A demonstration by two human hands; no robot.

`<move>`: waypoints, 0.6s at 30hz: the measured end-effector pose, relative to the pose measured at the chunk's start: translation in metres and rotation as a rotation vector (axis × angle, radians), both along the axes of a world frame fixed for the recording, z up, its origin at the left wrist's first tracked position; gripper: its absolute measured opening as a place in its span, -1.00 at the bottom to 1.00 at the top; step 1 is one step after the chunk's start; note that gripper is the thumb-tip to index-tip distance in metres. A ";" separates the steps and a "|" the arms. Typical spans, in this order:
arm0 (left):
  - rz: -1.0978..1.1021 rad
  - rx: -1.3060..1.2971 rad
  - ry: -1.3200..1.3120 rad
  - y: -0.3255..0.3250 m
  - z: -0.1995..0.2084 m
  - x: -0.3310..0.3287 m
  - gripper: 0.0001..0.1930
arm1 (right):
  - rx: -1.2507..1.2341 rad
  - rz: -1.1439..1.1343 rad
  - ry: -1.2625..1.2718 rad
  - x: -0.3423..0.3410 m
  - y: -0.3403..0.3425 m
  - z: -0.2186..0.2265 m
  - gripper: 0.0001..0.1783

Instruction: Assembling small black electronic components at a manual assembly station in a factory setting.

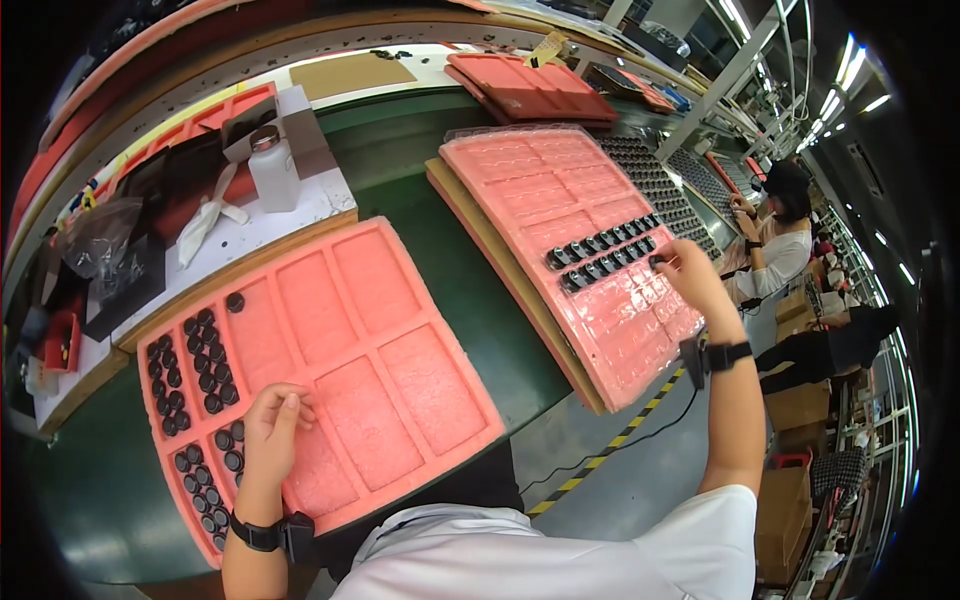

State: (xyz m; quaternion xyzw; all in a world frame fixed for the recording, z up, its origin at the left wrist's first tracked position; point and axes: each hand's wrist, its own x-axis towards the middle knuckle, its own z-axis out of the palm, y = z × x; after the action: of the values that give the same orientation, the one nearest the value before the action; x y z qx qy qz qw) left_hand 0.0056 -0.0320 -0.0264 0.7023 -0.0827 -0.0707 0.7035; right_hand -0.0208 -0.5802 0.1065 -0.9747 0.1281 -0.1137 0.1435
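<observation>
My right hand [692, 280] pinches a small black round part [657, 262] between thumb and fingertips. It is over a clear plastic tray [632, 318] lying on a pink foam board, beside two rows of black cylindrical parts [603, 245] seated in the tray. My left hand [276, 425] hovers above a pink foam tray [372, 352] with its fingers curled in and thumb against them. What those fingers hold, if anything, is hidden. Several black round parts [207, 365] stand in the left compartments of this tray, and one sits apart near its upper edge.
Both trays rest on a green worktable [400, 215]. A side shelf at the left holds a white bottle [274, 175], a white cloth [200, 228] and a red bin [63, 340]. More pink trays [535, 85] lie at the back. A co-worker [785, 235] sits at the right.
</observation>
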 end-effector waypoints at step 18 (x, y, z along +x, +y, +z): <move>-0.086 0.116 0.127 -0.003 -0.027 0.014 -0.88 | -0.272 0.005 0.023 0.068 -0.142 -0.053 -0.75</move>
State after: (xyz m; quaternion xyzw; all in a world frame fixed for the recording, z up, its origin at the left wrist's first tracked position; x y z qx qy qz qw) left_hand 0.0197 -0.0354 -0.0536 0.7319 -0.0638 -0.1502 0.6616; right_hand 0.0470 -0.7226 0.0535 -0.9867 0.1106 -0.1187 0.0088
